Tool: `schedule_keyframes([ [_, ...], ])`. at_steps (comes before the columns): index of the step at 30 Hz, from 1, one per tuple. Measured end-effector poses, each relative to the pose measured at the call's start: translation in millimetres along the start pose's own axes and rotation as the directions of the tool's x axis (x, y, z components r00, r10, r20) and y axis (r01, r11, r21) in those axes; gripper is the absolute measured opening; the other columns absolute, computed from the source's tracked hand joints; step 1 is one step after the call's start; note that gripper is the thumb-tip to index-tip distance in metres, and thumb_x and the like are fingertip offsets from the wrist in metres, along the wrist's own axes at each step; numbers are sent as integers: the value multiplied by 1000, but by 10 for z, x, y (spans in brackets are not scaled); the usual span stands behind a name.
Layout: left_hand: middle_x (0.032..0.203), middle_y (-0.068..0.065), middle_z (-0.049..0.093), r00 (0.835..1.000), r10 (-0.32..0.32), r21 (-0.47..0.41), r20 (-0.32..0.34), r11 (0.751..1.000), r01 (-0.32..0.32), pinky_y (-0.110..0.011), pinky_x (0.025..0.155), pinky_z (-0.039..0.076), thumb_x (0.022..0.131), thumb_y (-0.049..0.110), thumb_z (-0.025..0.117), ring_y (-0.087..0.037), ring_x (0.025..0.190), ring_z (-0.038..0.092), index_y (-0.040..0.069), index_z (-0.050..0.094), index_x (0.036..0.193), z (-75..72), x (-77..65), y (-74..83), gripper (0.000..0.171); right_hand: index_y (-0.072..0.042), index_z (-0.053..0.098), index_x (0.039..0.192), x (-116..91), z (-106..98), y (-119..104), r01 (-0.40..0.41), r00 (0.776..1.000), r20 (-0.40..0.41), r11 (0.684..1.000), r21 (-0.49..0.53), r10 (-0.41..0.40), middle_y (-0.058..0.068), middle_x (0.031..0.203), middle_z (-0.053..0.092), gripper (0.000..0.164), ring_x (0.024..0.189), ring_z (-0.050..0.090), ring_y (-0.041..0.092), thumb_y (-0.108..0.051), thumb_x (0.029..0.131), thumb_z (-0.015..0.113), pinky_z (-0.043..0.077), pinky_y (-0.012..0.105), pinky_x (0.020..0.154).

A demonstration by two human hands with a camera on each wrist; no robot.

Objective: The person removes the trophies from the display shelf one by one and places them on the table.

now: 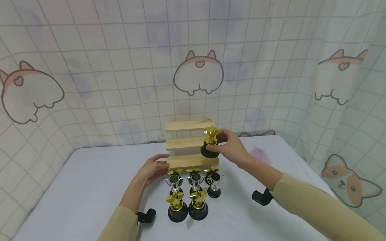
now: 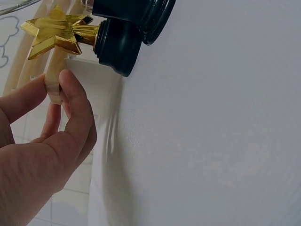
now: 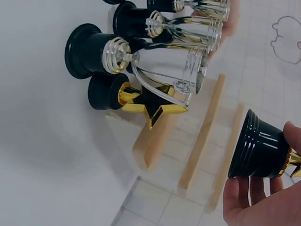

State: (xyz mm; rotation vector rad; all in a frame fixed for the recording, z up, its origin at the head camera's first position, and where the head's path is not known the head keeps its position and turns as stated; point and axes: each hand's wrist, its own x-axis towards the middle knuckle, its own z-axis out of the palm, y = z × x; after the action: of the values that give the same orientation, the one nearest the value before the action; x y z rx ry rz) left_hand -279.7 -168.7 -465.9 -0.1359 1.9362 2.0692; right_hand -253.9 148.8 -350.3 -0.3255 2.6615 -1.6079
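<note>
A three-tier wooden shelf (image 1: 193, 161) stands in the middle of the table, its boards stepping up toward the back. My left hand (image 1: 154, 170) pinches the left end of the lowest board, thumb and fingers on its edge in the left wrist view. Up at the right side of the shelf, my right hand (image 1: 232, 147) grips a gold star trophy (image 1: 211, 140) by its black base. The trophy is upright and raised, overlapping the middle board in the head view. In the right wrist view, fingers (image 3: 256, 190) wrap the black base (image 3: 258, 146).
In front of the shelf stand three silver cup trophies (image 1: 215, 182), with three small gold star trophies (image 1: 175, 172) behind them. Two larger gold star trophies (image 1: 177, 206) are nearest me. A white cloth covers the table (image 1: 90, 187); a patterned curtain (image 1: 126, 83) hangs behind.
</note>
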Motion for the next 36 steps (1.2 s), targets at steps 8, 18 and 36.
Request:
schedule_keyframes([
  [8,122,-23,61,1000,-7,-2,-16,1000,7,-29,79,61,96,-5,64,-20,90,68,-6,44,147,17,8,19,54,-6,60,121,-138,-73,93,18,1000,3,1000,13,-18,11,118,64,48,114,59,29,-27,87,85,56,43,89],
  [18,120,-23,61,1000,-9,-16,-11,1000,9,-29,79,61,96,-5,64,-20,90,68,-5,44,146,20,-16,26,54,-3,59,120,-351,-174,193,63,998,15,996,57,-64,15,117,64,46,105,64,30,-22,88,84,60,36,89],
  [36,124,-24,60,1000,-3,-5,-24,1000,2,-30,81,61,96,-4,64,-21,92,68,-4,46,145,2,5,7,53,-1,58,130,-816,-279,497,-1,1000,-15,997,75,2,15,118,65,56,101,67,27,-21,86,86,59,25,84],
])
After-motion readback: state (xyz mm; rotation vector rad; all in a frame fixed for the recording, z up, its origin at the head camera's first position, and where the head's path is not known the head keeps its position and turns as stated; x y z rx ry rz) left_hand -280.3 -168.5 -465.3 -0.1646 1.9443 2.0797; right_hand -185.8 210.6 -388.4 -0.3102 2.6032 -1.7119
